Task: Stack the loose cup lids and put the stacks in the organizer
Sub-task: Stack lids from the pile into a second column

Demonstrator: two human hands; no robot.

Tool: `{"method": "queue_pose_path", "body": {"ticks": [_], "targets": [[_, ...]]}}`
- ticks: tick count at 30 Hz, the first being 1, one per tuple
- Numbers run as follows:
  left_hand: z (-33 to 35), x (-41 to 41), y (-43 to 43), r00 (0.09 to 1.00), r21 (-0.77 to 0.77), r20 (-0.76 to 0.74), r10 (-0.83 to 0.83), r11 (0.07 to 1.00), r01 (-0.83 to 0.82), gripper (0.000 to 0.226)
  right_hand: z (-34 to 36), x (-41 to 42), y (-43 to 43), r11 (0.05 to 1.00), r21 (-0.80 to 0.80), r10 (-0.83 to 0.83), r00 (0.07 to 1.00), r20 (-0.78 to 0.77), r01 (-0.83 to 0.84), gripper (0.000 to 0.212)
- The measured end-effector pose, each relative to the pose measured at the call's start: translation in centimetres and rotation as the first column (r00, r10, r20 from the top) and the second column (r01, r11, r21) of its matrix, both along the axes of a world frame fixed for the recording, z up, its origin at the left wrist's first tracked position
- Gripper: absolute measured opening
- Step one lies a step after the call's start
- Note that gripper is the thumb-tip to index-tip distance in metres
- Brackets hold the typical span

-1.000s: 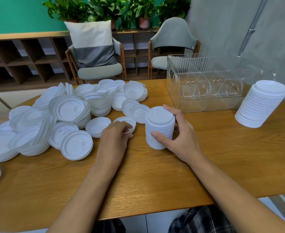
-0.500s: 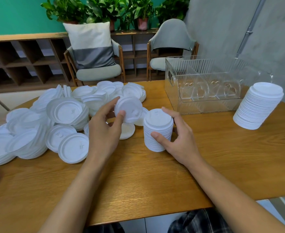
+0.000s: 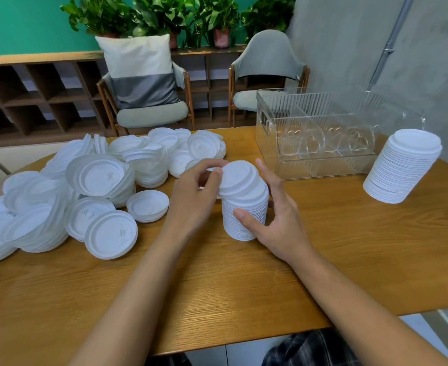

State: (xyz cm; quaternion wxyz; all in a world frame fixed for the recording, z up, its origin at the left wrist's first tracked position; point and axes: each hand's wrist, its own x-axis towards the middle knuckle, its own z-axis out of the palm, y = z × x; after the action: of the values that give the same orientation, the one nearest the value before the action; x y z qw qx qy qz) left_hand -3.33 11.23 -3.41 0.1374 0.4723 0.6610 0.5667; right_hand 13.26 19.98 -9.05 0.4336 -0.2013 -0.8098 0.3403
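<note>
Head view: left hand (image 3: 194,196) pinches a tilted lid (image 3: 240,178) at the top of a stack (image 3: 244,215), which right hand (image 3: 278,223) holds between thumb and fingers; organizer (image 3: 318,128) stands just beyond that hold. Seated crooked, the lid could tip the stack sideways

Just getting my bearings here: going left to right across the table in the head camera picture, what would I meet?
Heap of loose lids → left hand, pinching the top lid → short stack → right hand, cupped round it → clear organizer → tall stack.
</note>
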Motion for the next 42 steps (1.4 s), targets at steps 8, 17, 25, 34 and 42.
{"method": "queue_pose_path", "body": {"ticks": [8,17,25,34,42], "targets": [[-1.6,-1.0,0.4,0.894,0.075,0.295,-0.338,0.941,0.331,0.042,-0.1,0.0,0.2,1.0,0.022,-0.006,1.0,0.013,0.005,0.074],[-1.6,-0.3,-0.5,0.964,0.083,0.141,-0.225,0.973,0.215,0.066,0.0,0.1,-0.2,1.0,0.014,-0.008,1.0,-0.021,0.008,0.081],[-2.0,0.6,-0.7,0.951,0.045,0.143,-0.274,0.962,0.271,0.065,0.0,-0.1,-0.3,0.999,0.032,-0.038,0.999,-0.023,0.039,0.074],[-1.9,0.9,-0.6,0.986,0.052,0.075,-0.149,0.988,0.145,0.064,0.0,0.1,-0.4,1.0,-0.012,-0.019,0.999,-0.035,0.019,0.086],[-2.2,3.0,0.1,0.995,0.11,-0.076,0.064,0.992,-0.056,0.063,0.1,0.0,-0.3,0.999,0.03,-0.033,0.999,-0.027,0.034,0.081]]}}
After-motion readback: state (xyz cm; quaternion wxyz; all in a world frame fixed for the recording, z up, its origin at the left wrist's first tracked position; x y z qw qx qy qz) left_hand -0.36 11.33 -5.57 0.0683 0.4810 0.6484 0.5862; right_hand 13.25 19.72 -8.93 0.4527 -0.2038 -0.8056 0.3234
